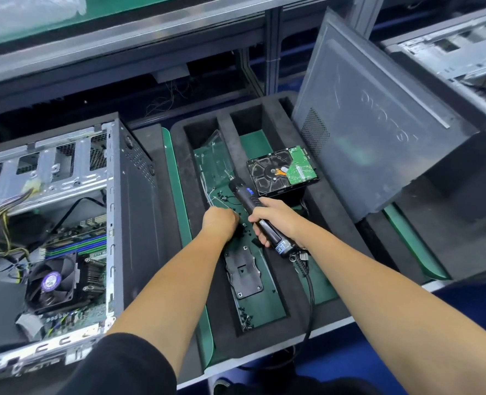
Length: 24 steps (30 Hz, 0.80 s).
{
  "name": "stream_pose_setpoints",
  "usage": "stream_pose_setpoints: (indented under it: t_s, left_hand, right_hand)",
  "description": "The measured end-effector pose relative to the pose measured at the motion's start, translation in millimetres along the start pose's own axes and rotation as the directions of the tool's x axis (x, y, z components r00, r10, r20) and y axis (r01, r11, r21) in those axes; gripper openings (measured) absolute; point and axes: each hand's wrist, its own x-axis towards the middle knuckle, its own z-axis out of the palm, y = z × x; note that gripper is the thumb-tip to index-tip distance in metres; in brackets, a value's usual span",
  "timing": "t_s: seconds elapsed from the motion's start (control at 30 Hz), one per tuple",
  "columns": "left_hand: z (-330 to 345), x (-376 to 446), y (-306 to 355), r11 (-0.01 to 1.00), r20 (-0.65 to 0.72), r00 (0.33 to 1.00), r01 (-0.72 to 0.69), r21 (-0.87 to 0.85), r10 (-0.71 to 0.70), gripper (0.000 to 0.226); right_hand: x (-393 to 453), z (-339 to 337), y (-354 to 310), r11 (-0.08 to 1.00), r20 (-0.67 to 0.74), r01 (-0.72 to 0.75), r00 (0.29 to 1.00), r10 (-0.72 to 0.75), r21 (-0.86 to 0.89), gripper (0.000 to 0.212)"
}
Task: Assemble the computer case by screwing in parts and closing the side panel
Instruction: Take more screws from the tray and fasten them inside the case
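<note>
The open case [50, 223] lies at the left of the table, beside a foam tray [204, 252] where the left hand [220, 220] curls down over loose screws [230, 199], its grip hidden, and the right hand [273, 218] clamps a screwdriver [253, 209] near a drive [283, 171] and the leaning panel [378, 132].

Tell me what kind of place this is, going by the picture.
Most likely a computer assembly or repair workstation. An open computer case lies on the bench, a foam tray holds loose screws and a hard drive, and the right hand grips a corded electric screwdriver.
</note>
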Motion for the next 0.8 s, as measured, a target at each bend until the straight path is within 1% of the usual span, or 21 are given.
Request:
stream_pose_setpoints:
  t_s: [0.2,0.4,0.57,0.63,0.7,0.73,0.77,0.8]
  left_hand:
    - [0.2,2.0,2.0,0.999,0.028,1.0,-0.01,-0.052,0.011,0.031]
    - [1.7,5.4,7.2,0.996,0.035,0.998,0.058,-0.074,-0.055,0.031]
    - [2.2,8.0,14.8,0.981,0.102,0.987,0.139,-0.137,-0.126,0.032]
    - [0.5,6.9,14.7,0.975,0.127,0.984,0.146,-0.169,-0.126,0.032]
    - [-6.9,2.5,12.6,0.962,0.143,0.982,0.15,-0.228,-0.119,0.033]
    - [-13.2,0.3,10.0,0.945,0.148,0.981,0.163,-0.284,-0.124,0.033]
    - [-20.9,-1.9,5.4,0.909,0.156,0.978,0.19,-0.37,-0.141,0.032]
    - [-30.9,-4.8,-1.3,0.853,0.165,0.973,0.223,-0.471,-0.163,0.028]
  right_hand:
    - [-0.7,0.5,-0.9,1.0,0.004,-0.004,1.0,0.004,-0.003,0.021]
    - [-1.2,0.9,-1.6,1.0,-0.002,-0.009,1.0,0.009,-0.006,0.019]
    - [-3.3,1.7,-3.4,1.0,-0.005,-0.013,1.0,0.013,-0.013,0.019]
    - [-4.1,2.8,-4.6,1.0,-0.012,-0.016,1.0,0.016,-0.019,0.019]
    - [-5.8,4.1,-6.4,1.0,-0.018,-0.016,1.0,0.015,-0.02,0.018]
    - [-6.8,4.7,-7.2,1.0,-0.023,-0.013,1.0,0.012,-0.025,0.016]
    - [-8.5,5.3,-7.6,0.999,-0.031,-0.01,0.999,0.009,-0.031,0.014]
    - [-10.7,7.0,-8.5,0.999,-0.041,-0.008,0.999,0.006,-0.04,0.013]
